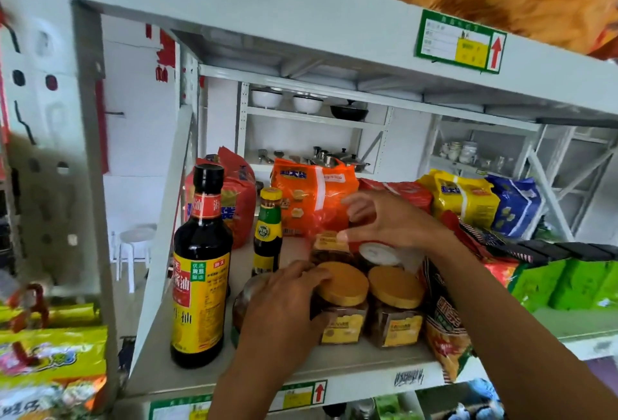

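Observation:
Several jars of brown food stand on the white shelf (354,357). My left hand (284,306) grips the front left jar with a yellow lid (344,284) from its left side. A second yellow-lidded jar (396,287) stands right beside it. Behind them are a jar with a yellow label (329,241) and a white-lidded jar (378,254). My right hand (391,219) hovers over the back jars with fingers spread and loosely bent, its thumb tip touching the top of the labelled jar. Another glass jar (242,302) is mostly hidden behind my left hand.
A tall soy sauce bottle (200,269) and a smaller dark bottle (267,235) stand left of the jars. Orange (311,199), red (237,205), yellow (463,200) and blue (515,207) bags line the back. A snack bag (444,322) and green packs (568,282) crowd the right. The upper shelf (301,18) hangs overhead.

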`<state>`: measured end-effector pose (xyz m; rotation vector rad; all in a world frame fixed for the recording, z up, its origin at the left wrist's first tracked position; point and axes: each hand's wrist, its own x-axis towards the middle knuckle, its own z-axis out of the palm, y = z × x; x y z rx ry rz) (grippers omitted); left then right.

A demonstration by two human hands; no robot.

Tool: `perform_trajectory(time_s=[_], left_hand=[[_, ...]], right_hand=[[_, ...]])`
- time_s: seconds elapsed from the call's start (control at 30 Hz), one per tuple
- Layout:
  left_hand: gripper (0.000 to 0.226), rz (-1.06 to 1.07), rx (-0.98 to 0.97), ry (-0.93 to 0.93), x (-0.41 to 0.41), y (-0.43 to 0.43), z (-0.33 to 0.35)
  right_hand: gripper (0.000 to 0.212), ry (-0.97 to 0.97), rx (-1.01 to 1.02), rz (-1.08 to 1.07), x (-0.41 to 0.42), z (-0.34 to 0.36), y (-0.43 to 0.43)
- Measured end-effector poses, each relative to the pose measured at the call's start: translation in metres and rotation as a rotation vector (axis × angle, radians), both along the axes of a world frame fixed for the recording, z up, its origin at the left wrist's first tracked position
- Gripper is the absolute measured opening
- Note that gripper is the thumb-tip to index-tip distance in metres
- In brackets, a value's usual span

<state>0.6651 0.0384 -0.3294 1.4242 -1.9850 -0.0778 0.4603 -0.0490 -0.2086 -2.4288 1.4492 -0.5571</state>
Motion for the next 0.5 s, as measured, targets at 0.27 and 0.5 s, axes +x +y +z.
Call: perform_trajectory(time_s=[0.27, 0.5], left_hand=[[0.067, -0.014, 0.019, 0.003, 0.001, 0.002, -0.002], [0.059, -0.097, 0.008, 0.184, 0.004, 0.008, 0.001]], right_hand=[[0.064, 0.469, 0.195, -0.025, 0.031, -0.030, -0.077], [0.088, 0.152, -0.007, -0.059, 0.025, -0.023, -0.035]])
